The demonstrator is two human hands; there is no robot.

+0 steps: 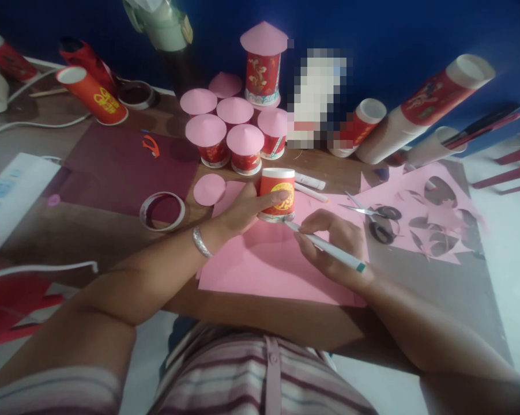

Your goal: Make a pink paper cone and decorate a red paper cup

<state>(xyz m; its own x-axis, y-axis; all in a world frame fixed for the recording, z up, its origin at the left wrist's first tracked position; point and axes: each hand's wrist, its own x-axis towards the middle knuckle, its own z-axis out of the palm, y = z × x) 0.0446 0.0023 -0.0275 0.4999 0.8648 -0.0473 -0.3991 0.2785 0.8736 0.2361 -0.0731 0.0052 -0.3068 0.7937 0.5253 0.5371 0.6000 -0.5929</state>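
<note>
A red paper cup point(266, 187) with a yellow emblem and a white rim stands upright, held by my left hand point(245, 207), whose thumb lies across its front. In my right hand point(335, 236) is a white pen point(329, 246) with a green end, its tip touching or close to the cup's lower edge. Beneath both hands lie pink paper sheets point(260, 265). A pink paper disc point(209, 189) rests left of the cup. Behind it stand several red cups topped with pink paper cones point(245, 139), and one taller red cup point(263, 75) with a cone sits highest.
Scissors point(379, 214) lie to the right beside pink paper point(441, 207) with round holes cut out. A tape roll point(162, 211) and an orange clip-like piece point(150, 146) are on the left. Stacked cups point(428, 109) lean against the blue wall, near a pen holder point(435, 144).
</note>
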